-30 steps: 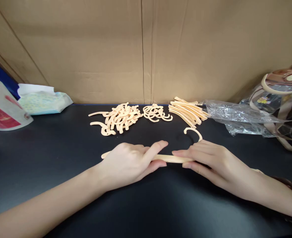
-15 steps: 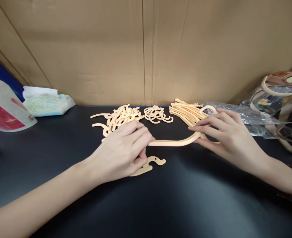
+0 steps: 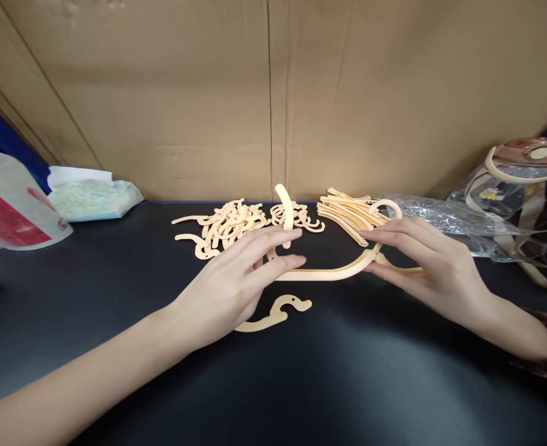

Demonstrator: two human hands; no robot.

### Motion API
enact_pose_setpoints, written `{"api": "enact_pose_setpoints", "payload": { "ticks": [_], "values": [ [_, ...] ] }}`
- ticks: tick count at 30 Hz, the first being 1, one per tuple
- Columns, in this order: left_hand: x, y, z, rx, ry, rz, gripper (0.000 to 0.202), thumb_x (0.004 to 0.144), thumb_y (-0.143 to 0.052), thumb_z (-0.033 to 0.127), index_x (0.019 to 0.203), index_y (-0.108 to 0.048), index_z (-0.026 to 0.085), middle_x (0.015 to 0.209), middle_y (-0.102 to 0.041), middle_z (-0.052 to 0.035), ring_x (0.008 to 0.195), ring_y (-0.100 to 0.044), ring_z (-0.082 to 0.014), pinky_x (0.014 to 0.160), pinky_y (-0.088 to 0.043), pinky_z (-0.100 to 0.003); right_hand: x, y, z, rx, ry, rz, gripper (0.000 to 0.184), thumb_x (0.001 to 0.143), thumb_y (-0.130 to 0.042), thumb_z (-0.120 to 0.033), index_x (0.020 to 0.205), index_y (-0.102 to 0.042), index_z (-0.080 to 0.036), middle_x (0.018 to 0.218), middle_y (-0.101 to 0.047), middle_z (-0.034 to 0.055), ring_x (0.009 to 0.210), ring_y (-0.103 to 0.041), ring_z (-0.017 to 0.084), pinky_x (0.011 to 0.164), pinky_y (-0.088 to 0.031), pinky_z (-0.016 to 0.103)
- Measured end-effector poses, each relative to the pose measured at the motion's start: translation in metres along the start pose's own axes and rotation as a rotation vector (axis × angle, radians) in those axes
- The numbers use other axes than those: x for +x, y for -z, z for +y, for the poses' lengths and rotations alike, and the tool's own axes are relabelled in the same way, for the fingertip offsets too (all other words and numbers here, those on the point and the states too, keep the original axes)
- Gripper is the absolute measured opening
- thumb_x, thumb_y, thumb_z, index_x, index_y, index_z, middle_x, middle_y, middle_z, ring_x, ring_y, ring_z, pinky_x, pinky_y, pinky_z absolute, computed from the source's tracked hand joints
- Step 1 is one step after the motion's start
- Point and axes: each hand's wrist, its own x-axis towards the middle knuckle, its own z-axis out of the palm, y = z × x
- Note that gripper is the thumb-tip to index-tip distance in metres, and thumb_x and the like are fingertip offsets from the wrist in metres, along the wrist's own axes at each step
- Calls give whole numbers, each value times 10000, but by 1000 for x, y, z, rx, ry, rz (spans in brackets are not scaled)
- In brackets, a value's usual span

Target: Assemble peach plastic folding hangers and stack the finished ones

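My right hand (image 3: 424,266) pinches the joint of a pale peach plastic clothes hanger (image 3: 329,274), with its hook loop (image 3: 389,204) rising above my fingers. The hanger's long curved arm runs left to my left hand (image 3: 240,282). There my fingers are bent around its end, with a gap between thumb and forefinger. A pale strip (image 3: 285,207) stands up at my left fingertips; whether it joins the hanger is hidden. On the table just below lies a loose hanger piece (image 3: 273,317) with a curved end and a small hole, partly behind my left hand.
Behind my hands lie a pile of curved hanger pieces (image 3: 229,226), smaller hooks (image 3: 308,220) and long hanger arms (image 3: 342,214). Clear plastic bags (image 3: 435,214) and a strapped bottle (image 3: 531,155) are at right. A tissue pack (image 3: 94,198) and a white-and-red container (image 3: 17,204) stand left.
My left fingers have loosened and parted, and a pale strip now stands up at them. My right hand keeps its hold on the hanger joint. The view has shifted slightly.
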Motion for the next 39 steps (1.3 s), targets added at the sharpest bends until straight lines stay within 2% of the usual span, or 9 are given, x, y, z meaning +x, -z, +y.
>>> {"api": "enact_pose_setpoints", "payload": {
  "ticks": [3,6,11,15,19,27,32,36,39],
  "values": [
    [0,1,3,-31,-1,7,491,930,-392,-23,1390,-414,148,1436,-466,-160,1336,-455,-232,1040,-457,-358,0,0,-3,-24,-28,20,357,880,-664,-200,1220,-566,-156,1134,-636,117,1006,-637,230,849,-519,337],
    [2,4,8,-63,-14,20,552,920,-483,29,1437,-330,147,1470,-436,-175,1331,-467,-217,1029,-462,-330,0,0,-7,-33,-64,39,458,881,-663,-219,1309,-508,-176,1182,-608,125,1033,-638,248,829,-536,340],
    [4,3,13,-80,-76,24,546,916,-586,139,1404,-344,107,1392,-532,-186,1262,-529,-206,970,-482,-313,1,1,-13,5,-47,70,651,881,-665,-230,1453,-357,-217,1304,-509,172,1124,-598,283,738,-564,326],
    [5,3,16,-30,-151,-56,544,922,-606,142,1400,-348,128,1379,-558,-172,1229,-553,-208,925,-477,-342,2,3,-17,14,-2,84,682,868,-682,-197,1461,-345,-205,1307,-493,183,1178,-560,288,823,-557,346],
    [8,6,21,37,-232,-92,450,988,-473,78,1415,-341,131,1346,-603,-152,1245,-552,-166,879,-463,-316,2,4,-20,22,19,67,666,867,-685,-207,1448,-361,-200,1296,-503,165,1153,-567,275,880,-542,364],
    [13,7,28,106,-294,-118,359,1027,-309,39,1360,-444,57,1107,-725,-77,1065,-652,-175,799,-434,-319,1,5,-25,-55,77,63,426,885,-648,-162,1286,-507,-166,1191,-528,138,1015,-593,232,763,-566,321],
    [12,10,28,88,-296,-122,362,1023,-308,42,1335,-491,54,1093,-727,-85,1129,-628,-197,897,-446,-334,3,6,-21,-49,44,134,397,844,-705,-184,1203,-541,-149,1206,-525,160,1117,-575,265,784,-564,317],
    [9,11,28,139,-289,-57,361,1037,-312,86,1299,-554,139,1115,-735,-38,1125,-621,-168,934,-427,-315,1,5,-17,5,-15,37,319,863,-696,-293,1116,-568,-147,1056,-651,114,950,-654,233,744,-545,327],
    [6,8,28,185,-297,-11,340,1036,-352,112,1291,-568,175,1125,-740,-8,1121,-612,-147,926,-423,-295,0,4,-17,72,28,-40,235,906,-640,-219,1122,-588,-144,1004,-697,82,903,-666,198,784,-522,318]
  ]
}}
